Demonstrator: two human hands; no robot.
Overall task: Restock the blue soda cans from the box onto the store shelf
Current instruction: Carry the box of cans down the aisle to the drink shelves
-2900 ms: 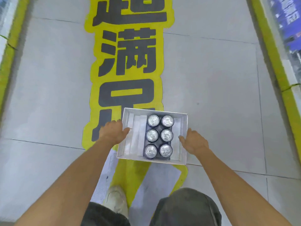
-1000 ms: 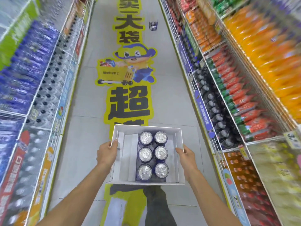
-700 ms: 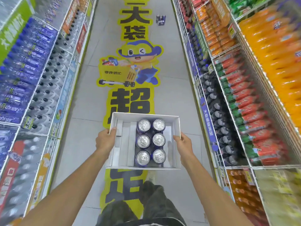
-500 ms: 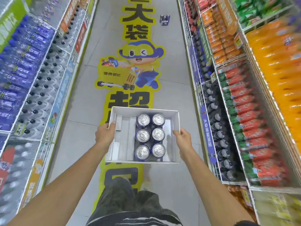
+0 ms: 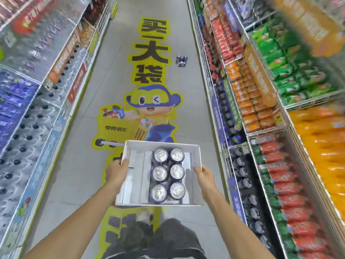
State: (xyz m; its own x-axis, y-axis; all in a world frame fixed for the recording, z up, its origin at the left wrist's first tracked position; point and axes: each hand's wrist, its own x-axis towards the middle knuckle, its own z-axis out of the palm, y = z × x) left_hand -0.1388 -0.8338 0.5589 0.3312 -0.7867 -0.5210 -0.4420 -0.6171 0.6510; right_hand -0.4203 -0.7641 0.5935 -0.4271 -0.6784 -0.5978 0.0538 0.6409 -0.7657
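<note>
A shallow white box (image 5: 138,176) is held level in front of me above the aisle floor. Several blue soda cans (image 5: 168,173) with silver tops stand in two rows in its right half; the left half shows only white card dividers. My left hand (image 5: 116,171) grips the box's left wall, thumb over the rim. My right hand (image 5: 204,176) grips the right wall the same way. Store shelves (image 5: 240,176) with dark bottles run along the right, close to the box.
A second pack of blue cans (image 5: 181,60) lies on the floor far down the aisle, near the right shelving. Left shelving (image 5: 37,128) holds bottled water and blue packs. A yellow floor sticker (image 5: 147,116) with a cartoon figure runs down the aisle's middle.
The box has been lifted off the floor and is carried forward along the aisle; the floor cartoon and the far can pack have come nearer. Both hands keep their hold.
</note>
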